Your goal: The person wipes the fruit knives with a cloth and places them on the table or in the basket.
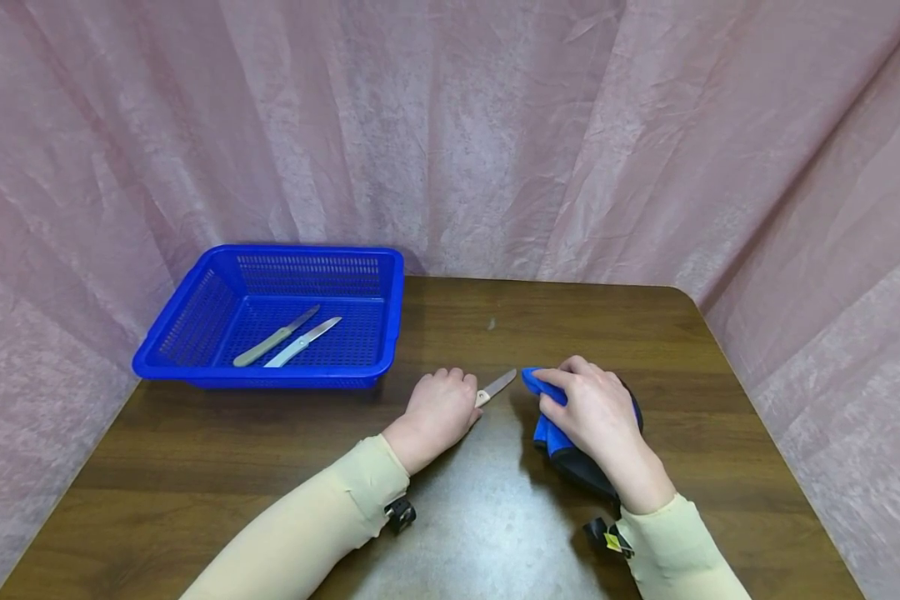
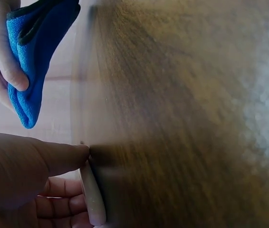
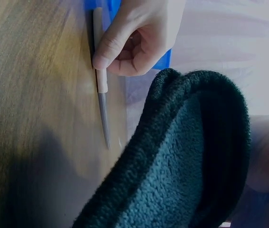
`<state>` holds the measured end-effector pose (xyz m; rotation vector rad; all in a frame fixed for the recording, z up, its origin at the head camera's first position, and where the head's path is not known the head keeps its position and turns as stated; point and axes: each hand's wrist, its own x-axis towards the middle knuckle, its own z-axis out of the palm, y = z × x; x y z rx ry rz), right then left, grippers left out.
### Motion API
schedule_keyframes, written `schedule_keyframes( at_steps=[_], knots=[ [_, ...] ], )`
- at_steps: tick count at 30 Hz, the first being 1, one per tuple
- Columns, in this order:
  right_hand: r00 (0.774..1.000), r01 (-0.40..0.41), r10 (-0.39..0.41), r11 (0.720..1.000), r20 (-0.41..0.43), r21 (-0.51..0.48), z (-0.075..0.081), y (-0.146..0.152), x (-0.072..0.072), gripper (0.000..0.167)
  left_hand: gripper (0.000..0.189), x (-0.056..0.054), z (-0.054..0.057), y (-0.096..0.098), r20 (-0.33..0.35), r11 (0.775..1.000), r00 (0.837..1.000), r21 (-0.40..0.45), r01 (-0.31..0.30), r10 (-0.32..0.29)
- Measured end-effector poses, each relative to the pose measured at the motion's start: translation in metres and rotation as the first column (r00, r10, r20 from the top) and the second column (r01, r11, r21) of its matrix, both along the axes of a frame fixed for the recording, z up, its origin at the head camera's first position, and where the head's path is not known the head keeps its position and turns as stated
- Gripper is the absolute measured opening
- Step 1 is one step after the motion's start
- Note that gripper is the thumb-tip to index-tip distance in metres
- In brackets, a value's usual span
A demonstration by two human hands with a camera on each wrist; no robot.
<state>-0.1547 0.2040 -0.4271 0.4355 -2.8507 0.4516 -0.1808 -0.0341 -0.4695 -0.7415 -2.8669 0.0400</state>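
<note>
My left hand [image 1: 441, 408] pinches a small paring knife by its cream handle [image 2: 93, 197], thumb on one side and fingers on the other. The knife blade [image 1: 499, 383] points right and away, low over the wooden table; whether it touches the wood I cannot tell. To its right, my right hand [image 1: 592, 408] grips a folded blue cloth with black edging [image 1: 553, 433]. One folded corner of the cloth [image 2: 34, 57] sticks out past the thumb, just right of the blade tip and apart from it. In the right wrist view, the dark edging [image 3: 125, 166] fills the foreground.
A blue plastic basket [image 1: 270, 377] stands at the table's back left. Inside lie two more paring knives, one with a beige handle [image 1: 264, 347] and one with a pale blue handle [image 1: 288, 352]. A pink curtain [image 1: 487, 150] hangs behind the wooden table [image 1: 270, 450].
</note>
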Motion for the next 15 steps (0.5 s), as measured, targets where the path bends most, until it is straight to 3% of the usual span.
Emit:
schedule_keyframes(
  at_steps=[15],
  knots=[
    [1.000,0.000,0.000,1.000,-0.002,-0.001,-0.0001,-0.0001,0.0012,0.036,0.037,-0.0007,-0.0023,0.0014,-0.003,1.000,1.000,0.029,0.003,-0.003]
  ],
)
